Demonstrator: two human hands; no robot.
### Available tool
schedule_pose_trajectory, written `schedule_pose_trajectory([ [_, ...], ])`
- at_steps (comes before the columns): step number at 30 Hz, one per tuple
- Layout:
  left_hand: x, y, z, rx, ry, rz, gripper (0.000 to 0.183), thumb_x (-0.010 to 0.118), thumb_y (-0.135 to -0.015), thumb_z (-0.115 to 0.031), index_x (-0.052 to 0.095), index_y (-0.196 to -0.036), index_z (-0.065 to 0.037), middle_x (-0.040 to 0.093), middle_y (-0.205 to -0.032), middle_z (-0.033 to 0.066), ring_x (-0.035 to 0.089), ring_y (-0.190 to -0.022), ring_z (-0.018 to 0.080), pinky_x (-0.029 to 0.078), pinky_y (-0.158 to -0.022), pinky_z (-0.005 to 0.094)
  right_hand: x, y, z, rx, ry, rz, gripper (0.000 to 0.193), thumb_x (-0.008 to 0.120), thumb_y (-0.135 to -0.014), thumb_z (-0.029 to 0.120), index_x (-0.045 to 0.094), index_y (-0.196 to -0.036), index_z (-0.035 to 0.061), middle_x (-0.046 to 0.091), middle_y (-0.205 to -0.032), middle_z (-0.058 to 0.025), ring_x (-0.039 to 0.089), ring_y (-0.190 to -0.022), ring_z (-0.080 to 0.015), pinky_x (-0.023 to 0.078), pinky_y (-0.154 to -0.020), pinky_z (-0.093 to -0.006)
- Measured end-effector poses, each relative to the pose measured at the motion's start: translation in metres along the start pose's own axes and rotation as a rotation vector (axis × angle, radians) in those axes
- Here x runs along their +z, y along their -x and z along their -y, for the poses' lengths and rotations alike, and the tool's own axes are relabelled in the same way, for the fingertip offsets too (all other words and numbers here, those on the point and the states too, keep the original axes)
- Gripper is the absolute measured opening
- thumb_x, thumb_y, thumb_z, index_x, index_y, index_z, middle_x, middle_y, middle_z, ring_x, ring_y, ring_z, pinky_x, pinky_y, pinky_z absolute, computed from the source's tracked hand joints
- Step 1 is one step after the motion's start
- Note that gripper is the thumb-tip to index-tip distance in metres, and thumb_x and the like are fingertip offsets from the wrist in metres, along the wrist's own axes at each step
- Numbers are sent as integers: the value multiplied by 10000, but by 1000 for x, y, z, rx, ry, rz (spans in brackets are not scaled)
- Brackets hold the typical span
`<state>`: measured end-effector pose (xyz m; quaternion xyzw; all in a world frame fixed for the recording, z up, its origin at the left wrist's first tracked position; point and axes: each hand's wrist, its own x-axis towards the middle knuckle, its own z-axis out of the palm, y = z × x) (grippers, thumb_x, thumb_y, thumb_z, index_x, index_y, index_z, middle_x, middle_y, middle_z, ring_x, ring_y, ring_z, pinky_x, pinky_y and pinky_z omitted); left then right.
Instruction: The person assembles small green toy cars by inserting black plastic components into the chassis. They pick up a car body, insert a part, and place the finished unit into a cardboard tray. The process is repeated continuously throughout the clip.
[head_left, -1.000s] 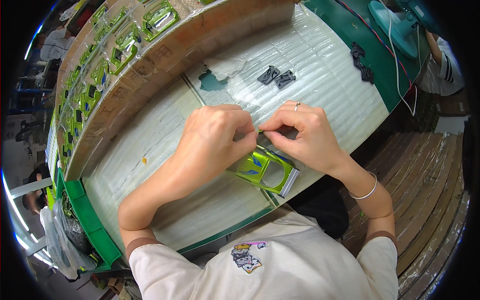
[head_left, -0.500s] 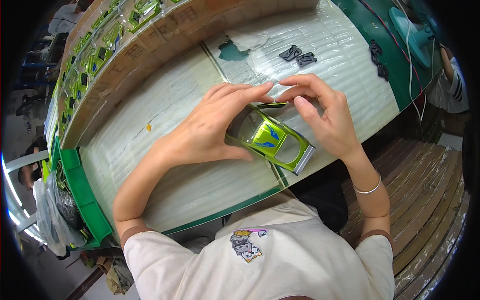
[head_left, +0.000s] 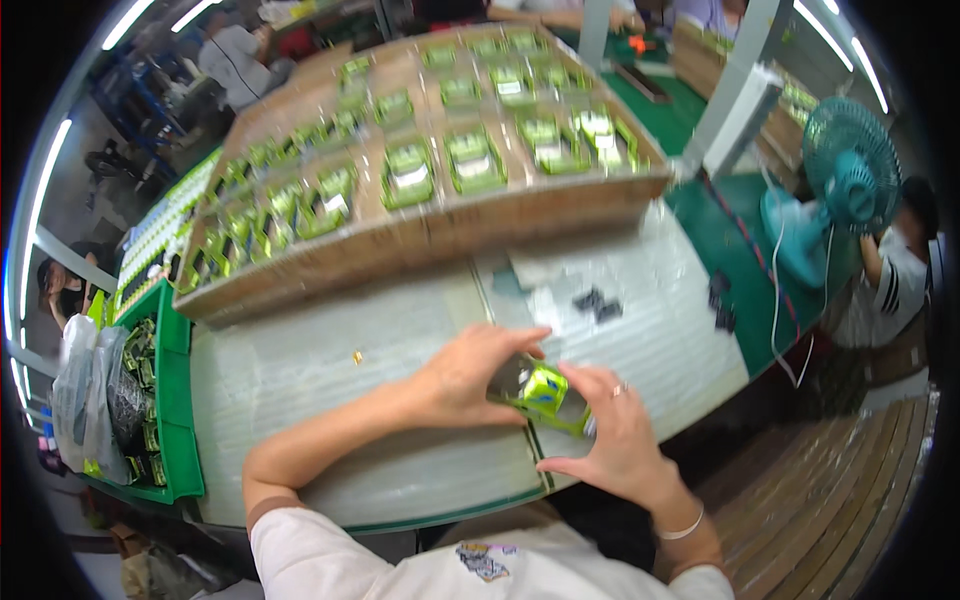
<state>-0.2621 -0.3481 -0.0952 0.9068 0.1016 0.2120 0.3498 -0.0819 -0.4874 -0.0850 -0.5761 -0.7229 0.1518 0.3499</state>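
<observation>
A shiny green toy car body shell point(head_left: 545, 390) with blue marks sits over the worktable between my hands. My left hand point(head_left: 462, 378) curves round its left end, fingers on the far side and thumb on the near side, closed on it. Around the right end reaches my right hand point(head_left: 620, 440), which wears a ring. Its fingers lie by the shell's far right edge, while its thumb stands apart below the shell, so this hand is open. Part of the shell is hidden behind the fingers, and the picture is a little blurred.
A long cardboard tray point(head_left: 420, 235) of green car bodies spans the back. Small black parts point(head_left: 597, 305) lie beyond my hands, with more black pieces point(head_left: 722, 303) farther right. A green crate point(head_left: 180, 400) stands left; a teal fan point(head_left: 850, 185) stands at the right.
The view has tilted up, bringing the tray and fan into sight. My right hand has moved from the shell's far side to its right end, thumb now below. My left hand stays round the shell.
</observation>
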Motion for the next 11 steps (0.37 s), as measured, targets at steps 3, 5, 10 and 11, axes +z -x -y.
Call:
schedule_pose_trajectory([
  [3,-2,-7,-8,-32,27,-159,950,809,-563,-175,276,-1342,-62,471,-1222,143,503,-1064,272,379,-934,388,11,9,-18,207,-261,-179,728,774,-624,162,406,-1240,41,512,-1062,-116,513,-963,-226,414,-827,-329],
  [5,2,-14,-12,-91,204,-310,959,810,-597,-200,238,-1353,-54,423,-1271,167,469,-1125,272,354,-972,392,8,10,-19,365,-546,-289,693,746,-666,125,383,-1247,23,507,-1088,-102,498,-987,-173,407,-856,-298],
  [10,29,-42,-26,-184,746,-161,889,753,-716,-269,184,-1364,-55,370,-1316,199,376,-1225,300,301,-1021,418,16,-8,-6,380,-1159,-576,711,693,-740,103,268,-1303,15,485,-1136,-90,470,-1065,-162,379,-914,-279],
  [11,25,-49,-33,-199,713,-141,887,728,-731,-352,175,-1375,-94,354,-1338,201,369,-1237,294,278,-1036,425,17,-17,5,395,-1157,-568,738,704,-748,132,244,-1314,18,479,-1143,-87,463,-1080,-157,366,-935,-275],
])
